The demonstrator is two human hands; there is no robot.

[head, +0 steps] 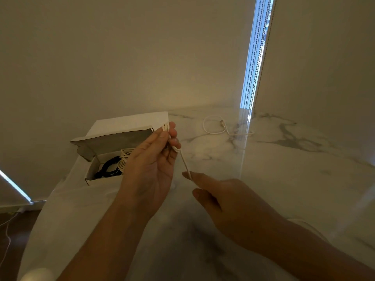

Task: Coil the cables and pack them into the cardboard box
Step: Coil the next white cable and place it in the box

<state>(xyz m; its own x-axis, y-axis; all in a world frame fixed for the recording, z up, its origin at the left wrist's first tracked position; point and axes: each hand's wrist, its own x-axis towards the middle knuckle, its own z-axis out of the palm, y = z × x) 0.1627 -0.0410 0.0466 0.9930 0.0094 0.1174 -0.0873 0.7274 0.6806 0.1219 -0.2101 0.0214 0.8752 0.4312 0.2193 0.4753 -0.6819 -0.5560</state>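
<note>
The marble-patterned table [284, 179] carries everything here, and the open cardboard box [113, 145] sits at its far left corner against the wall, lid flap raised, with a black coiled cable [107, 169] and a cream coiled cable [124, 159] already lying inside. A loose white cable [213, 126] lies curled near the far edge of the table, well apart from the box and not yet coiled. Above the table, just right of the box, the left hand [150, 169] is raised and closed around a small bundle of white cable loops [166, 127], the loops pinched between thumb and fingers and showing at the fingertips. From that bundle a short free tail [185, 164] runs down to the right hand [233, 203], which pinches its end between thumb and forefinger; the plug itself seems hidden in that pinch, though the blur makes it hard to be sure. The step in hand looks like finishing this coil. To do it well, the left hand should keep the loops flat and stacked without letting them spring open, while the right hand keeps light tension on the tail and wraps it snugly around the middle of the bundle, tucking the end through a loop so that the coil holds when set beside the others in the box.
</note>
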